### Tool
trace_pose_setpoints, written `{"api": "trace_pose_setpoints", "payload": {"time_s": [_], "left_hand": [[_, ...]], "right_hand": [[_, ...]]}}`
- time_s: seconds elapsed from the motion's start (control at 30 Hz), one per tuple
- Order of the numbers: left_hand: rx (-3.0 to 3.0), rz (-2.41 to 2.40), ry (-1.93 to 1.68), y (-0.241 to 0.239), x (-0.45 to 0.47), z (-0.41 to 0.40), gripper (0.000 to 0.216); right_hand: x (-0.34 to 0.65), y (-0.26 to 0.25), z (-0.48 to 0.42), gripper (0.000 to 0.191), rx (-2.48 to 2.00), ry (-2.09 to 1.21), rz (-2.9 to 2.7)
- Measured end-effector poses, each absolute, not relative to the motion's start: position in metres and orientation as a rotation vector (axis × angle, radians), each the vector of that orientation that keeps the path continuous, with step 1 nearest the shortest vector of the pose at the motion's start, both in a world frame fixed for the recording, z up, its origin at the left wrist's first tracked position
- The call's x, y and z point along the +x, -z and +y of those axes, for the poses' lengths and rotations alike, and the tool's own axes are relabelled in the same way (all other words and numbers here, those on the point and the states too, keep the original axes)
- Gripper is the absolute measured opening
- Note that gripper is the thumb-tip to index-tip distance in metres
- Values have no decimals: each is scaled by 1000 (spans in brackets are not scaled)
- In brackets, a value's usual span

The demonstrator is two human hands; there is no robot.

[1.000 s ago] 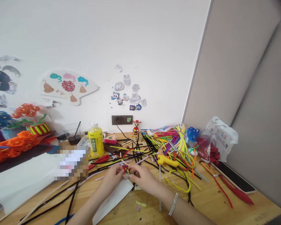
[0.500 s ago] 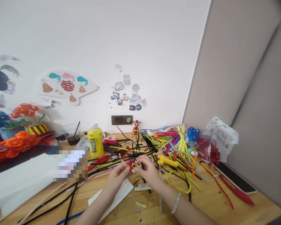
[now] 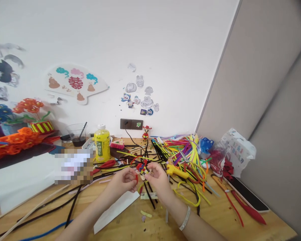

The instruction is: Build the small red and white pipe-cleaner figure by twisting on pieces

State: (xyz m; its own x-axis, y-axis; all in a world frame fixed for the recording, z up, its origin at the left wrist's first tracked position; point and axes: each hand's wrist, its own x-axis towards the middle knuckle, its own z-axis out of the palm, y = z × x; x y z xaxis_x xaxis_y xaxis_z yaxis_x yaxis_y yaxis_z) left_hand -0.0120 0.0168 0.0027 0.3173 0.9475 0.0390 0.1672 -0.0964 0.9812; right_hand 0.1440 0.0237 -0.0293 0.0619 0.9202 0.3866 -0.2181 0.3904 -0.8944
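My right hand (image 3: 157, 175) pinches a small doll figure (image 3: 142, 170) in red, blue, yellow, black and white, tilted in the fingers. To its left, and apart from it, my left hand (image 3: 125, 179) is closed with a small red piece (image 3: 136, 179) at the fingertips; its exact kind is too small to tell. A similar red-hatted doll (image 3: 145, 133) stands at the back against the wall. Right of my right hand lies a yellow glue gun (image 3: 178, 171). Under the hands are black pipe cleaners (image 3: 149, 195) and a small pale tube (image 3: 147, 195).
Colourful pipe cleaners (image 3: 173, 145) are heaped at the back right, with scissors (image 3: 183, 155) on them. A yellow drink bottle (image 3: 102, 145) and a plastic cup (image 3: 78, 139) stand back left. White paper (image 3: 115, 212) lies in front; a phone (image 3: 249, 194) rests far right.
My hands have moved apart: the left hand has drawn off to the left with the red piece, while the right keeps the doll figure. The camera view has shifted slightly.
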Motion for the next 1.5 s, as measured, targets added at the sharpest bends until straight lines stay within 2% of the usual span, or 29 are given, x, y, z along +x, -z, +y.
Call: {"api": "trace_pose_setpoints", "payload": {"time_s": [0.17, 0.33, 1.17, 1.4, 1.5], "left_hand": [[1735, 1132, -893, -3, -15, 19, 15], [1849, 1175, -768, 4, -19, 24, 23], [1678, 1253, -979, 4, -14, 20, 23], [1579, 1203, -1023, 4, -16, 23, 36], [1554, 1178, -1007, 0, -16, 21, 34]], "right_hand": [[142, 33, 23, 23, -786, -1027, -1238], [142, 39, 26, 23, -752, -1033, -1269], [134, 36, 21, 15, -844, -815, -1296], [134, 38, 22, 15, -854, -769, -1287], [134, 39, 22, 15, -853, -776, -1290]]}}
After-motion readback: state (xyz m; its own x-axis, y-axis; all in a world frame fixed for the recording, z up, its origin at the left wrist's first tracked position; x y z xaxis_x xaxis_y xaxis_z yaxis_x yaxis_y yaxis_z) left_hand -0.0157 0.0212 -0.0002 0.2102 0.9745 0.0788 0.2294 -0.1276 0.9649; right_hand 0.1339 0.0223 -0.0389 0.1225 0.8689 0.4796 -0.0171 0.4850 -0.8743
